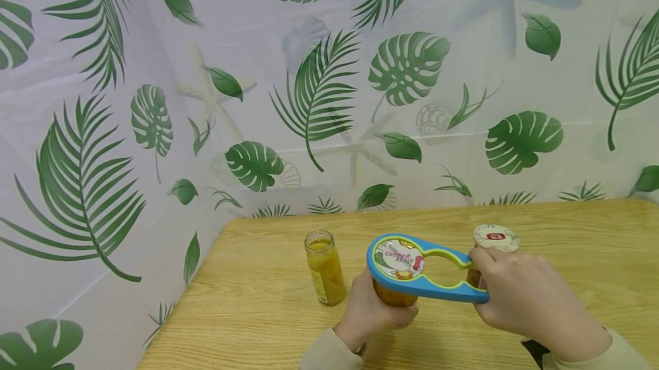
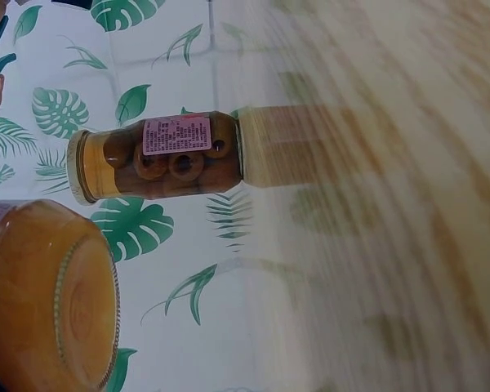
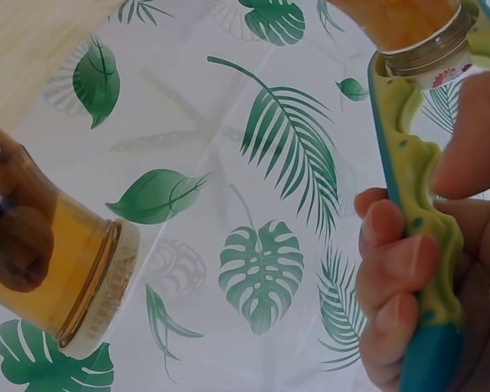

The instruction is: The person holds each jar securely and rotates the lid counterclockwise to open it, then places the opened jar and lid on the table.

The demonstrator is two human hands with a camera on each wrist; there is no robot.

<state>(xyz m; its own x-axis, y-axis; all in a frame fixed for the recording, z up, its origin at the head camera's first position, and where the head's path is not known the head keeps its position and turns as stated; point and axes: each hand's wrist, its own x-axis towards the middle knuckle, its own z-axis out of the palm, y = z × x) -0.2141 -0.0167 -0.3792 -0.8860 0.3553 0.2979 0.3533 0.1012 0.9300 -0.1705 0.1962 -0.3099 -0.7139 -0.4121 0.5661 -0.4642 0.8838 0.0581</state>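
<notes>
Tabletop of pale wood (image 1: 566, 233) carries three glass jars. Blue-and-yellow plastic jar opener (image 1: 427, 270) sits with its large ring over the printed lid of the amber-filled jar (image 1: 393, 293) near the front edge. Left hand (image 1: 368, 313) is wrapped round that jar's body; right hand (image 1: 525, 295) clenches the opener's handle. Best to brace the jar and keep the ring level while twisting.

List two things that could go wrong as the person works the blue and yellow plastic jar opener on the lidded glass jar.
1. The left hand grips only the lower body of the lidded glass jar; it might twist free or tip.
2. The right hand holds the blue and yellow plastic jar opener close to the white-lidded glass jar of brown slices; a swing could knock it over.
</notes>
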